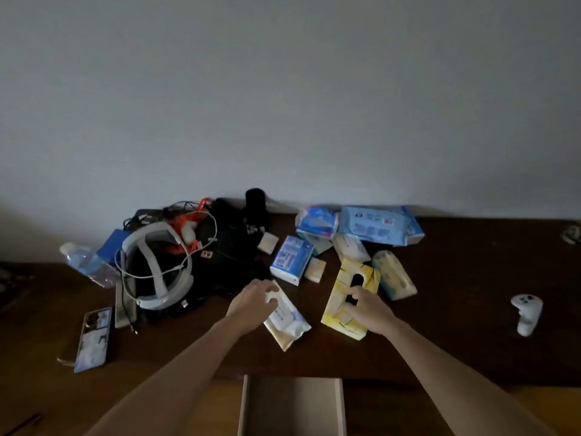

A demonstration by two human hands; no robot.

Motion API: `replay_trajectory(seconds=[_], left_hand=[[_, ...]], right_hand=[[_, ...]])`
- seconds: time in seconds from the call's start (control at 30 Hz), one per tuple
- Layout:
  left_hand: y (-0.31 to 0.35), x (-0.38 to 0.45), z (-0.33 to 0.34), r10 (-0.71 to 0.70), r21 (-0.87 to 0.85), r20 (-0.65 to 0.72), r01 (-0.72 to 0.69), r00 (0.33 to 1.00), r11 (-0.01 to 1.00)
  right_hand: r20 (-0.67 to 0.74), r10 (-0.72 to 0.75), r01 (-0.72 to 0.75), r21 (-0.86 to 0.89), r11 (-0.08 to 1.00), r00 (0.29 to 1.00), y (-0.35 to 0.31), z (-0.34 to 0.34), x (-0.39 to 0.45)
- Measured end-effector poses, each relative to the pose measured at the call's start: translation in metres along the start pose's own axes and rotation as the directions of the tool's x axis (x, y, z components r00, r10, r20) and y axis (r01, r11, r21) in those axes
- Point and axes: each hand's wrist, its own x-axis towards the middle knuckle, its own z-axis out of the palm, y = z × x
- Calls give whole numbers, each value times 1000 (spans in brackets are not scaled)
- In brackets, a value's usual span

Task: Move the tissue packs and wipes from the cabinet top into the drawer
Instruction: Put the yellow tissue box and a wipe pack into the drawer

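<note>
We have two items in hand on the desk (440, 341). The white wipes pack (287, 319) lies flat near the front edge, and our left hand (253, 305) rests on its upper end with fingers curled over the edge, grasping it. The yellow tissue pack (342, 305) lies just to its right, angled, its dark dispensing slot facing up; our right hand (369, 309) covers its lower half, fingers bent round the near side, grasping it.

Handling, as we judge it: both are soft film packs, light and compressible. The film may be slick, so we should pinch across the short width rather than by a corner. The yellow pack will probably sag if lifted from one end; take it near mid-length, clear of the slot.

The open drawer (292, 407) sits directly below the desk edge, between our forearms.

Further back lie the remaining packs: a blue-and-white tissue pack (292, 259), a large blue wipes pack (377, 225), and a pale pack (394, 275) touching the yellow one. To the left are a white headset (157, 265) and a phone (92, 339); to the right, a white controller (526, 313).
</note>
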Motion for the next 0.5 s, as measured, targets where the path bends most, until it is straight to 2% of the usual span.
replay_trajectory(seconds=[0.1, 0.17, 0.27, 0.33, 0.4, 0.5], left_hand=[[-3, 34, 36, 25, 156, 115, -43, 993, 987], [-15, 47, 62, -39, 313, 248, -42, 968, 949], [-47, 57, 102, -138, 582, 434, -160, 890, 797], [-62, 63, 122, -108, 694, 399, -223, 910, 685], [-68, 68, 134, -18, 789, 327, -262, 945, 556], [-80, 80, 144, 119, 834, 282, -305, 952, 459]], right_hand=[[-9, 97, -98, -107, 989, 995, 5, 28, 38], [-21, 160, -162, -164, 973, 987, 10, 54, 55], [-141, 100, -136, -272, 953, 985, 25, 95, 65], [-243, 7, -92, -339, 936, 970, 32, 109, 70], [-269, -65, -38, -363, 931, 961, 39, 115, 72], [-346, -138, -11, -395, 919, 928, 47, 119, 75]])
